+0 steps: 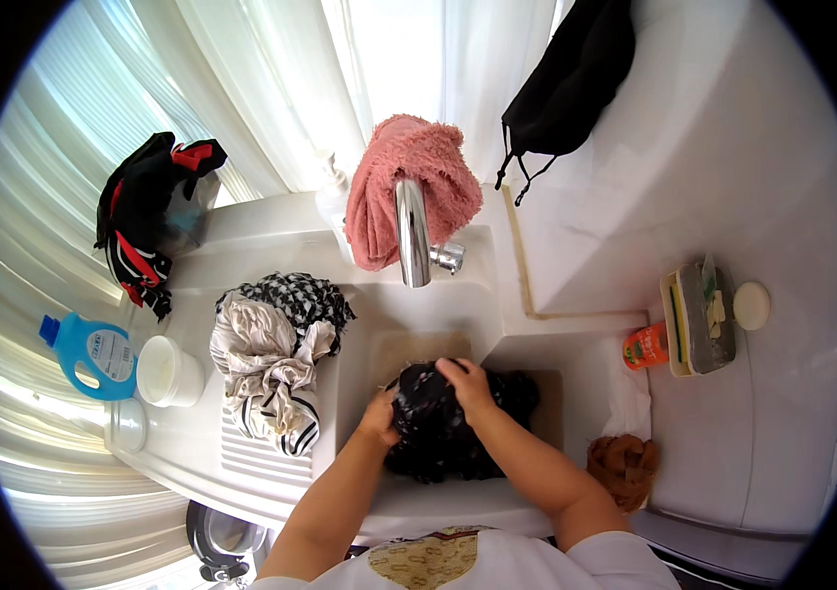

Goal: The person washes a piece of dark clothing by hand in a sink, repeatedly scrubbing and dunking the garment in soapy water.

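Both my hands are down in the white sink basin (418, 307), gripping a dark patterned garment (438, 433). My left hand (380, 415) holds its left edge, with the fingers partly hidden by the cloth. Across its top, my right hand (467, 385) pinches a fold. More black cloth (515, 395) spreads to the right in the basin. Above the basin rises a chrome faucet (413, 236), with a pink towel (374, 211) draped over it. On the ribbed washboard to the left lie a crumpled beige garment (259, 339) and a black-and-white patterned cloth (325, 300).
A blue detergent bottle (94, 356) and white tub (169, 372) stand far left, below a black-and-red garment (133, 211). To the right are an orange bottle (644, 346), a wall caddy (704, 320) and a brown cloth (623, 470). A black bag (576, 84) hangs at the upper right.
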`<move>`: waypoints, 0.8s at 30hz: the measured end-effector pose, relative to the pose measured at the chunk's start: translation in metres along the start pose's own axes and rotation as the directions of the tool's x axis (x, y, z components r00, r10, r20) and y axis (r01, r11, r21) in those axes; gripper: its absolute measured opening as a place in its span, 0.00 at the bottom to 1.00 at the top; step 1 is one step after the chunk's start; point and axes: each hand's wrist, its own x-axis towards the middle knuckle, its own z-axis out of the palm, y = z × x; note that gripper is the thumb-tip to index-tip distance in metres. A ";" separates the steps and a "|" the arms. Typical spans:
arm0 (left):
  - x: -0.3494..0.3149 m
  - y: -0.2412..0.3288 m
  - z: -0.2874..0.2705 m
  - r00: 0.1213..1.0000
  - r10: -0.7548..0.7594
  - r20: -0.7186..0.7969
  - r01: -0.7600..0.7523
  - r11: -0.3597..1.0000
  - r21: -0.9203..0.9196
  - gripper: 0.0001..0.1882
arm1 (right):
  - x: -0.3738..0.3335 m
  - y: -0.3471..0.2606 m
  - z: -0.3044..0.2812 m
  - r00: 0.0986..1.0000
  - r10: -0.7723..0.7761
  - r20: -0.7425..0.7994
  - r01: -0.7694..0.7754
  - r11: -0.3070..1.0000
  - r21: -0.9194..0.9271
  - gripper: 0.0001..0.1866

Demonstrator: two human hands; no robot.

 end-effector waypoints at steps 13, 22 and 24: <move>-0.011 -0.013 0.018 0.980 0.105 0.170 -0.090 0.991 -0.096 0.16 | -0.010 0.042 0.039 0.558 -0.828 -0.053 0.642 0.471 -0.605 0.07; -0.030 0.018 0.024 0.988 -0.023 -0.152 0.081 0.920 0.383 0.11 | 0.031 0.036 0.002 0.736 -0.669 0.107 0.506 0.438 -0.743 0.14; -0.035 0.035 0.018 0.978 0.108 -0.177 0.104 0.483 0.869 0.11 | 0.029 0.031 -0.023 0.782 -0.569 0.255 0.538 0.410 -0.736 0.18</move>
